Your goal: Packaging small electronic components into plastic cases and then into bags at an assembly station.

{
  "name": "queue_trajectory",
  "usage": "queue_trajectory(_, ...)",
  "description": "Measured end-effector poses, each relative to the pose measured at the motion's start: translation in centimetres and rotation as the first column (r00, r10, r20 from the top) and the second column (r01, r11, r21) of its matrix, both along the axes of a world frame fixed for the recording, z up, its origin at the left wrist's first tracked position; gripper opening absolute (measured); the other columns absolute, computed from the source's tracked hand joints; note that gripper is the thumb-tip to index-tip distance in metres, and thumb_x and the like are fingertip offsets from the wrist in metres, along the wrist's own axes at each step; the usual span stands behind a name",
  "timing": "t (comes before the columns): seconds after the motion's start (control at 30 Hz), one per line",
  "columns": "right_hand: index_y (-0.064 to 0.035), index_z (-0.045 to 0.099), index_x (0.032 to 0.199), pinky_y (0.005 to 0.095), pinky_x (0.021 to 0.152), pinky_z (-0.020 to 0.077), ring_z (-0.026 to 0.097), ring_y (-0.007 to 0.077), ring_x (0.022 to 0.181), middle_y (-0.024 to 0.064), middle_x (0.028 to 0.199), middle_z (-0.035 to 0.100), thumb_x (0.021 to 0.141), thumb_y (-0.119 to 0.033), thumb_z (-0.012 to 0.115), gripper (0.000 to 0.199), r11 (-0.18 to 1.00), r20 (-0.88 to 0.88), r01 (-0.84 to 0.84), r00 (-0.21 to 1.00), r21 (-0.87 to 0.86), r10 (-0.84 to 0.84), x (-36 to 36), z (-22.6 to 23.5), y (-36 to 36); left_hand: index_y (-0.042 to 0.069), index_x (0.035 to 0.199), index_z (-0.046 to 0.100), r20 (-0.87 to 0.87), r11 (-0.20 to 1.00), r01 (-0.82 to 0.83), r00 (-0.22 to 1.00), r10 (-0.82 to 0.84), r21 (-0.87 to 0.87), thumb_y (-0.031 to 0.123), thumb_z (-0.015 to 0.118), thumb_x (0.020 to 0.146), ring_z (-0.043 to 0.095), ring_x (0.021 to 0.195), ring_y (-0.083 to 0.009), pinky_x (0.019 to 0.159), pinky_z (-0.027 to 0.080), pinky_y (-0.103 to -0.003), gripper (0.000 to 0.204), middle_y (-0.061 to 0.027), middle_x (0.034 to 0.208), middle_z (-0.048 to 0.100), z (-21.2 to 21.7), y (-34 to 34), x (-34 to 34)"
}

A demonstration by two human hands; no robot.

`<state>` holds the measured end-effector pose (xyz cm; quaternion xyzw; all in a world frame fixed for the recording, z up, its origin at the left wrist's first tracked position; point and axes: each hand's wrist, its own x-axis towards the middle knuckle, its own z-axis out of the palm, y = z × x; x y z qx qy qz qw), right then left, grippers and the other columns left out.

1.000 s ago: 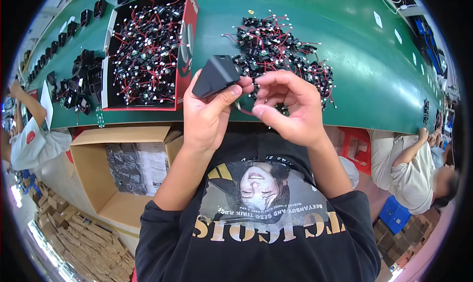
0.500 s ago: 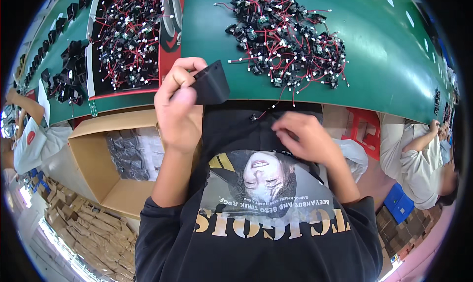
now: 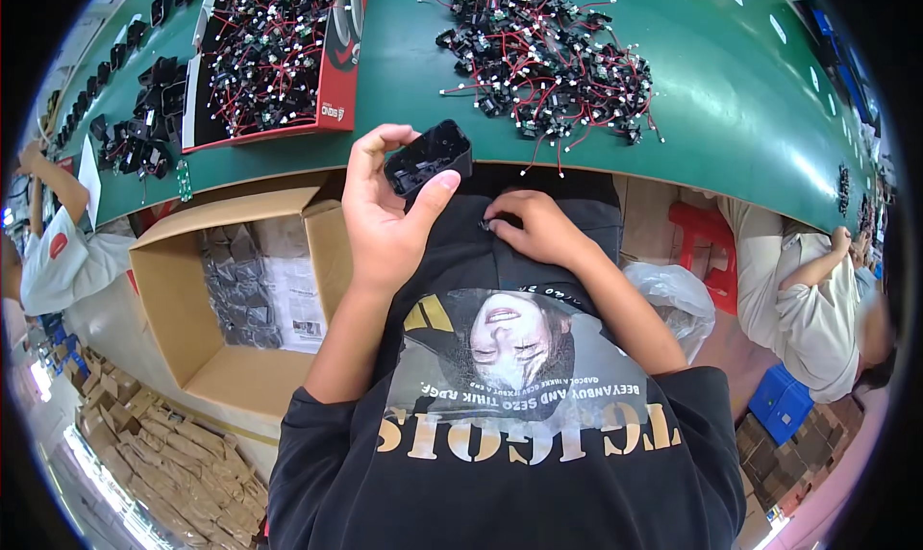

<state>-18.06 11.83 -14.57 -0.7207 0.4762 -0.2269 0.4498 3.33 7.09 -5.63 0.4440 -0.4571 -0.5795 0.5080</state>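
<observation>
"Case (image 3: 430,158) first, please: where is it?"

"In the left hand (image 3: 385,209), raised above the lap (image 3: 461,245), near the close edge of the green table (image 3: 721,88). It is black, hollow and tilted, its open side turned up to the viewer, with dark ridges inside."

"How does that hand grip it?"

"Closed on it: fingers round the far left side, thumb pressed against the near right rim."

"And the right hand (image 3: 534,228)?"

"Lower, at the lap, with its fingers curled in and the thumb close to the forefinger. A small dark bit (image 3: 484,225) with a pale glint shows at the tips. I cannot tell whether they pinch it or merely touch it."

"Which step does this look like?"

"My reading is that the left hand presents the open case while the right sees to the bit. The two are apart."

"What does the next move call for?"

"In my judgement, a sure fingertip hold on the bit and a steady left hand, with the thumb kept out of the opening."

"What lies around them?"

"On the table ahead, a pile (image 3: 548,74) of black parts with red wires and white plugs. Left of it, a red box (image 3: 338,88) full of similar parts, then a cluster (image 3: 163,98) of black pieces. A carton (image 3: 216,377) sits below the table edge, left of the left forearm."
</observation>
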Motion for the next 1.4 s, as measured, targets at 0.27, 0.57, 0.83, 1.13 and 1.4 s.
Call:
queue_trajectory(0.27,0.0027,0.066,0.088,0.0238,0.063,0.0497,0.062,0.0134,0.069,0.0097,0.088,0.07,0.08,0.004,0.063,0.009,0.88,0.415,0.25,0.808,0.403,-0.419,0.8,12.1,0.8,0.001,0.12,0.057,0.585,0.861,0.192,0.798,0.143,-0.472,-0.006,0.075,0.066,0.063,0.097,-0.0255,0.088,0.052,-0.034,0.057,-0.0131,0.115,0.06,1.9,0.3,0.2)
queue_trajectory(0.57,0.0024,0.065,0.086,0.0202,0.059,0.0486,0.058,0.0092,0.066,0.0058,0.082,0.068,0.077,0.009,0.062,0.011,0.877,0.32,0.475,0.822,0.069,-0.47,-0.6,16.8,-3.6,0.001,0.114,0.065,0.484,0.749,0.286,0.873,0.053,-0.598,-0.004,0.076,0.061,0.062,0.095,-0.0257,0.083,0.053,-0.034,0.054,-0.0127,0.113,0.062,4.2,-2.3,-3.7)
queue_trajectory(0.83,0.0,0.066,0.085,0.0217,0.054,0.0454,0.056,0.0106,0.064,0.0063,0.079,0.068,0.072,0.012,0.063,0.018,0.835,0.407,0.489,0.836,-0.253,-0.367,-1.3,15.8,-6.3,0.001,0.108,0.066,0.49,0.779,0.314,0.872,-0.01,-0.543,-0.003,0.077,0.061,0.06,0.09,-0.0241,0.079,0.052,-0.032,0.048,-0.012,0.11,0.061,4.7,-4.2,-4.9)
queue_trajectory(1.13,-0.0024,0.069,0.088,0.0239,0.05,0.0418,0.052,0.013,0.055,0.0063,0.076,0.068,0.068,0.012,0.065,0.025,0.792,0.03,0.148,0.986,-0.592,-0.161,-2.4,16.3,-7.9,0.001,0.102,0.065,0.508,0.809,0.366,0.856,-0.099,-0.46,-0.002,0.077,0.061,0.059,0.089,-0.0238,0.076,0.052,-0.031,0.043,-0.0118,0.109,0.06,4.9,-4.8,-4.4)
queue_trajectory(1.4,-0.0028,0.07,0.088,0.0214,0.047,0.0384,0.051,0.0116,0.052,0.0024,0.072,0.068,0.07,0.01,0.069,0.023,0.886,0.194,0.346,0.935,-0.309,-0.298,-2.0,17.3,-7.9,0.0,0.104,0.064,0.543,0.745,0.38,0.839,-0.029,-0.548,-0.002,0.076,0.061,0.06,0.09,-0.0244,0.078,0.052,-0.032,0.045,-0.012,0.108,0.06,4.4,-5.2,-4.6)
